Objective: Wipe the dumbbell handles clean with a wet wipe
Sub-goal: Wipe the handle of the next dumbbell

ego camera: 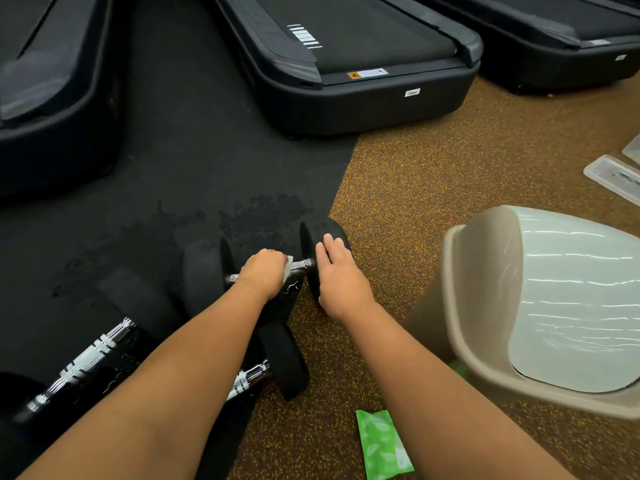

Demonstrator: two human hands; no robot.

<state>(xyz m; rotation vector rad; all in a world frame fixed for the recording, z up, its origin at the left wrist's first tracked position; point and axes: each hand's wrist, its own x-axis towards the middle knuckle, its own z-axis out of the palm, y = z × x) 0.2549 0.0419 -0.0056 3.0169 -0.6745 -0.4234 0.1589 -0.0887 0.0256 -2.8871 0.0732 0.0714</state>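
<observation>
A black dumbbell (207, 268) with a chrome handle (302, 265) lies on the floor in the middle of the head view. My left hand (264, 272) is curled round that handle, with a white wet wipe (288, 267) showing under its fingers. My right hand (337, 277) lies with straight fingers on the dumbbell's right black weight (313, 237). A second dumbbell (285, 362) lies nearer to me, partly hidden under my left forearm. A third chrome handle (86, 362) lies at the lower left.
A green wet wipe pack (382, 445) lies on the speckled brown floor near my right forearm. A beige bin with a clear liner (485, 306) stands at the right. Black treadmills (346, 64) fill the back. Clear plastic packets (613, 174) lie at the far right.
</observation>
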